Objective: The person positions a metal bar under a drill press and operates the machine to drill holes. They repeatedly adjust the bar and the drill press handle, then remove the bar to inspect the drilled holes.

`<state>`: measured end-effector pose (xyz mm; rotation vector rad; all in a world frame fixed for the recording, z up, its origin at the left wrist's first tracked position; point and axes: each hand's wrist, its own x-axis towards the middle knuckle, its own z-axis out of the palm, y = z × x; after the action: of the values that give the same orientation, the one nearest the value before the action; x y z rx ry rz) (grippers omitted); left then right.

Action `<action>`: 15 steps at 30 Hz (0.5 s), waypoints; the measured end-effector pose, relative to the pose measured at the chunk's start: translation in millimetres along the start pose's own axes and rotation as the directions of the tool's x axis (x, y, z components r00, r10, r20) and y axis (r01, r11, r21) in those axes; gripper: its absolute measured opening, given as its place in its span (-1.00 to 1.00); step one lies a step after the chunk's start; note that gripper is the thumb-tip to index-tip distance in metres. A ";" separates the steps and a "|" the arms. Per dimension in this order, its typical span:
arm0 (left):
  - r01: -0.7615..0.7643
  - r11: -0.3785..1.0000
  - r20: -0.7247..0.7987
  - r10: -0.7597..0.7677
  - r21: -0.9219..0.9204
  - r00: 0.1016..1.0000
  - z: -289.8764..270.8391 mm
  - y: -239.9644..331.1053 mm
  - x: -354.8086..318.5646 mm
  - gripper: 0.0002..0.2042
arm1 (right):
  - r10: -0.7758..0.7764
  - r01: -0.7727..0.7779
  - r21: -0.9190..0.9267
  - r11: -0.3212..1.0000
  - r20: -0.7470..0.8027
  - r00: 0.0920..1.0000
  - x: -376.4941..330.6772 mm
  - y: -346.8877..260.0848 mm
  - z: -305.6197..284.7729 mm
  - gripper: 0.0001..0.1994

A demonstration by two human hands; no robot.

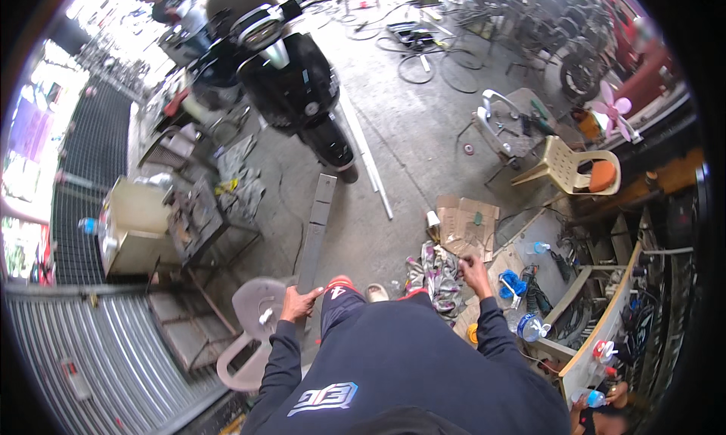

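A long grey metal bar (314,231) with dark marks across its face stretches from my left side toward the motorcycle's front wheel. My left hand (300,303) grips its near end, thumb lying over the edge. On my other side, my right hand (475,276) is raised with curled fingers; whatever it may hold is too small to make out. Below and beside that hand lies a crumpled patterned cloth (439,280). A torn cardboard piece (461,227) rests on the floor just beyond, with a white cup (432,222) at its left edge.
A black motorcycle (287,83) stands ahead, white strips (361,151) beside it. Plastic chairs stand left (257,306) and right (567,167). A water bottle (529,327) and blue cloth (512,284) lie right. Another person's hand (618,395) shows lower right; a person (178,8) is far left.
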<state>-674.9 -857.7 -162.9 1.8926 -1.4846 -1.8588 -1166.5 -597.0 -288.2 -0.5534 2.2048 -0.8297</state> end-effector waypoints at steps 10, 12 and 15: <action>-0.051 0.996 0.279 0.030 0.068 0.960 57.8 199.3 207.4 -0.67 | 0.218 -0.185 -0.185 0.965 0.179 0.959 0.7 111.2 74.2 -0.55; -0.127 0.990 0.282 0.107 0.055 0.954 74.9 239.8 254.5 -0.67 | 0.258 -0.235 -0.120 0.965 0.247 0.934 15.9 114.6 81.7 -0.59; -0.223 0.971 0.278 0.190 0.092 0.942 100.4 316.8 323.8 -0.65 | 0.382 -0.366 -0.112 0.924 0.223 0.897 69.9 79.9 67.6 -0.62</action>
<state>-1000.3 -1185.1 -209.0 1.5021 -1.8384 -2.0260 -1173.7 -608.9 -413.3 -0.2305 2.0272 -0.4584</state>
